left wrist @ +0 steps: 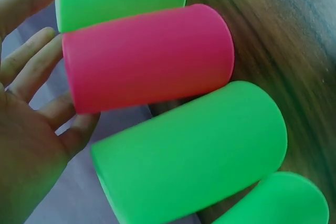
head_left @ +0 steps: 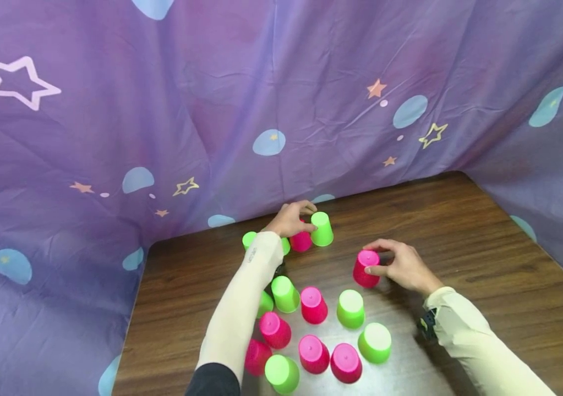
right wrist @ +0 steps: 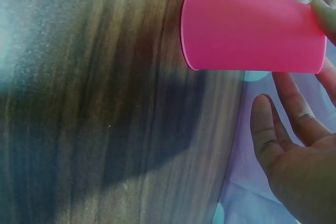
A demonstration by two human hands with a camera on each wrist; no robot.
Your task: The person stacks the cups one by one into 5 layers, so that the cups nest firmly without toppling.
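Note:
At the back of the table, my left hand (head_left: 291,219) has its thumb and a finger at the base of an upside-down green cup (head_left: 322,231), the right end of a row. Beside that cup stand a pink cup (left wrist: 149,59) and a green cup (left wrist: 191,153), with another green cup (left wrist: 286,203) beyond. The other fingers of this hand spread loosely behind the pink cup's base. Farther right, my right hand (head_left: 405,268) pinches a pink cup (head_left: 366,268) near its base, thumb in front and fingers behind. This cup is mouth down, apart from the others.
Several upside-down cups stand nearer me, including a pink cup (head_left: 313,305), a green cup (head_left: 350,309) and a green cup (head_left: 375,342). My left forearm partly covers some. The wooden table (head_left: 499,264) meets a purple star-patterned cloth (head_left: 212,110) at the back and sides.

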